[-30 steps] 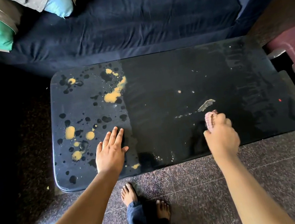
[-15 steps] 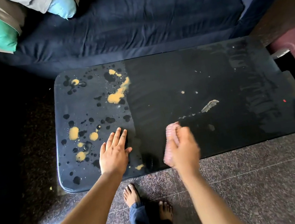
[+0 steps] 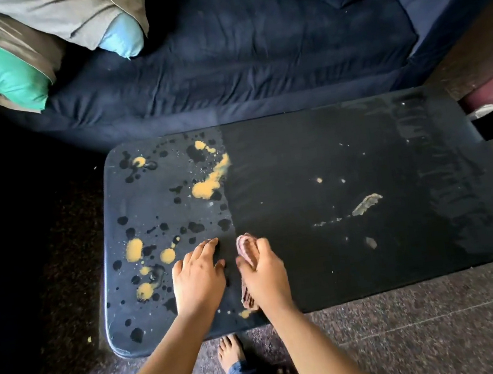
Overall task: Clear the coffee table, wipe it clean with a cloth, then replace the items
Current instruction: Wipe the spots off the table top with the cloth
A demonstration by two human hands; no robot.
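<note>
The right hand [image 3: 264, 274] grips the bunched pink cloth [image 3: 245, 248] near the table's [image 3: 297, 154] 6 o'clock edge. The left hand [image 3: 196, 276] lies flat at its 9 o'clock, fingers [image 3: 206, 247] together. Likely risk: the small wad smears the yellow splashes [image 3: 207, 186] at 10 o'clock, or pushes them under the left palm.

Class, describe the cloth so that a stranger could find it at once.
Find the black table before the blue sofa. At its near edge the right grip holds the cloth. It is pinkish and bunched, unlike the flat yellow stains nearby.

Living room: sofa [image 3: 237, 61], coffee table [image 3: 313, 152]
</note>
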